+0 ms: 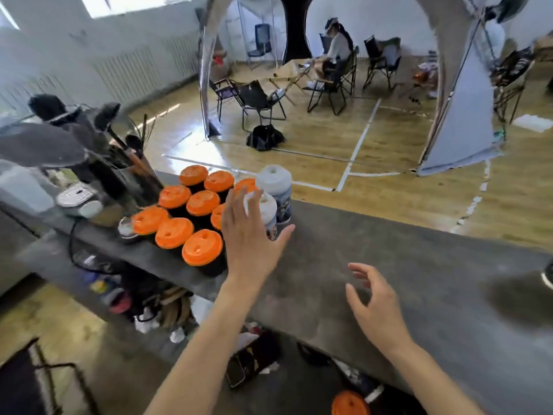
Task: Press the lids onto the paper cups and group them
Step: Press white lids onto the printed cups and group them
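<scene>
Grey counter (pixel 404 250), wooden floor (pixel 389 145) beyond. Orange-lidded cups (pixel 199 202) clustered just left of the near white-lidded cup (pixel 269 209); second white-lidded cup (pixel 275 181) just behind it. Left hand (pixel 251 235) at that cup, fingers straight, spread wide. Right hand (pixel 377 307) well right of it, loosely curled, empty.

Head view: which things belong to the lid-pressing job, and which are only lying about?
Job: orange-lidded cups, two white-lidded cups, left hand, right hand.
Lying about: brush holder, black bag, folding chairs.
</scene>
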